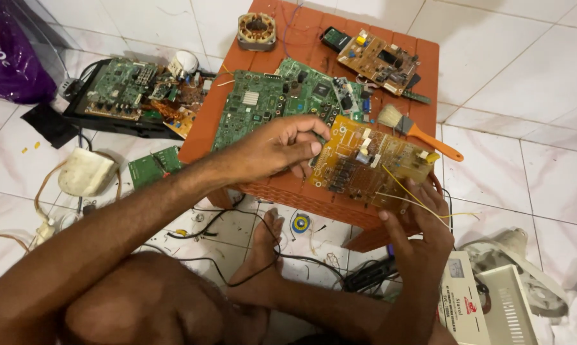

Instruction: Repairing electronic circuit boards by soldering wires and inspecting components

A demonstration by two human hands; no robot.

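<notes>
While fingers (314,137) pinch yellow board (371,163).

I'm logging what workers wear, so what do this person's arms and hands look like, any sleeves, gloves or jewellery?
Both arms are bare, with no sleeves in view. The left hand and right hand wear no gloves, and no rings, watch or bands show on fingers or wrists. No tape, bandages or markings are visible either.

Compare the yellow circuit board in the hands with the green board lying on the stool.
The yellow circuit board is held tilted by the left hand and right hand; the green board lies flat on the orange stool. The yellow one looks smaller and trails thin yellow wires. Both carry soldered components.
</notes>
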